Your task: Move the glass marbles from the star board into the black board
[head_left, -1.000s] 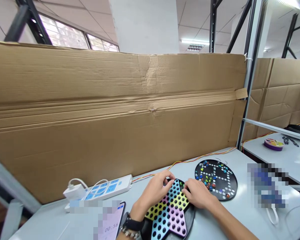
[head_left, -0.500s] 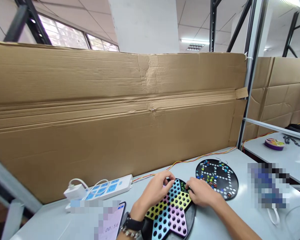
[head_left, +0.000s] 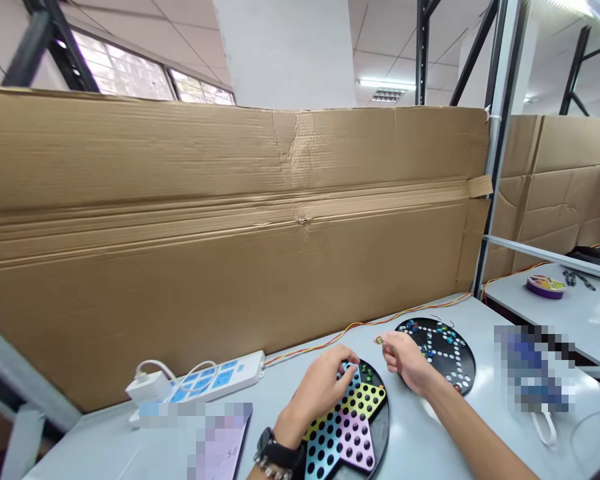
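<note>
A round black board with a coloured star of holes (head_left: 347,427) lies on the grey table in front of me. My left hand (head_left: 325,383) rests on the star's far point with its fingers curled down onto the holes. Beside it my right hand (head_left: 407,360) is lifted a little above the table, its thumb and forefinger pinched on a small marble (head_left: 380,341). A second black round board (head_left: 443,350) with white dots and several coloured marbles lies just right of that hand.
A tall cardboard wall (head_left: 230,227) closes off the back of the table. A white power strip (head_left: 205,383) with a plug lies at the left, and a thin coloured cable (head_left: 375,323) runs along the cardboard. A phone (head_left: 220,447) lies near my left wrist.
My right hand has lifted off the star board and moved right and up, now pinching a marble. My left hand has stayed on the star board.
</note>
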The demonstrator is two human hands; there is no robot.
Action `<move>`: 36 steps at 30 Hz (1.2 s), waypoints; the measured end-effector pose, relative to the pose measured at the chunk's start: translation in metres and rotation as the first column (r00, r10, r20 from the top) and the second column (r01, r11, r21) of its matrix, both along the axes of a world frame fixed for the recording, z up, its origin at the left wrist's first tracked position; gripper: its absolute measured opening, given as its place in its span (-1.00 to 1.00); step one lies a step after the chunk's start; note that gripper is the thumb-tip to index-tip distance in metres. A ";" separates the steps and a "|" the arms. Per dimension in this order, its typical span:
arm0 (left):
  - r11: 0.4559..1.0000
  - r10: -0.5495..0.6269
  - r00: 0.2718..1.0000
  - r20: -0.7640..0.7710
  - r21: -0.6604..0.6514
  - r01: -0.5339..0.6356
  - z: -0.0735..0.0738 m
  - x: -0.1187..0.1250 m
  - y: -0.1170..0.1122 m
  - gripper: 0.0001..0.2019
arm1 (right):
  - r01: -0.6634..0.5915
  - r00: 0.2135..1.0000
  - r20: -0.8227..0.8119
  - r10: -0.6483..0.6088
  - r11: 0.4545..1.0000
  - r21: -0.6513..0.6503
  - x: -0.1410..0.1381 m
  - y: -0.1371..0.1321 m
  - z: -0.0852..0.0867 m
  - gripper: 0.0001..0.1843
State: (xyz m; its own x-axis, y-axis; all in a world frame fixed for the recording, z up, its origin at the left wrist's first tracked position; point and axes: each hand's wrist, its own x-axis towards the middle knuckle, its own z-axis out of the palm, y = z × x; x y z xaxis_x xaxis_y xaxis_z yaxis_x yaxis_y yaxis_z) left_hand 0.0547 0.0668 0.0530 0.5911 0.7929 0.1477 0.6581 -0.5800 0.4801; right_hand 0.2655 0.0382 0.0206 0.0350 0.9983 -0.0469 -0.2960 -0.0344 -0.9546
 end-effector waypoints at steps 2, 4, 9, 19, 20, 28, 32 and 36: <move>0.999 -0.005 0.997 -0.074 0.032 0.007 -0.005 0.009 -0.007 -0.77 | -0.007 0.951 -0.310 -0.025 0.995 -0.103 0.004 0.001 0.003 -0.61; 0.998 0.013 0.985 -0.170 0.064 -0.002 -0.009 0.018 -0.014 -0.75 | -0.013 0.890 -0.452 -0.065 0.986 -0.167 0.007 0.002 0.004 -0.65; 0.989 0.105 0.934 -0.341 0.133 -0.062 -0.015 0.038 -0.024 -0.71 | -0.018 0.866 -0.487 -0.116 0.965 -0.261 0.008 0.004 -0.001 -0.78; 0.992 0.122 0.936 -0.331 0.054 -0.110 -0.014 0.052 -0.027 -0.76 | -0.069 0.863 -0.496 -0.094 0.951 -0.301 0.007 0.006 -0.001 -0.74; 0.992 0.126 0.938 -0.323 0.044 -0.118 -0.014 0.053 -0.026 -0.77 | -0.073 0.863 -0.497 -0.090 0.951 -0.299 0.007 0.005 0.000 -0.73; 0.985 0.116 0.965 -0.235 -0.098 -0.142 -0.014 0.048 -0.017 -0.85 | -0.083 0.869 -0.490 -0.065 0.958 -0.275 0.008 0.005 -0.002 -0.69; 0.977 0.136 0.964 -0.229 -0.131 -0.169 -0.014 0.045 -0.015 -0.84 | -0.095 0.871 -0.487 -0.055 0.956 -0.279 0.008 0.007 -0.006 -0.68; 0.978 0.162 0.942 -0.293 -0.083 -0.194 -0.012 0.051 -0.022 -0.85 | -0.104 0.879 -0.475 -0.046 0.953 -0.286 0.008 0.007 -0.008 -0.69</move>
State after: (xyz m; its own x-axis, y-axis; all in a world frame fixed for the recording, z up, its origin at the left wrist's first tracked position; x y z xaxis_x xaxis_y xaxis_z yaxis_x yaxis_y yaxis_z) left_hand 0.1056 0.0452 0.0409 0.4438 0.8908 -0.0977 0.8634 -0.3958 0.3128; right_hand 0.2734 0.0450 0.0123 -0.0949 0.9354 -0.3407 -0.7012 -0.3057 -0.6441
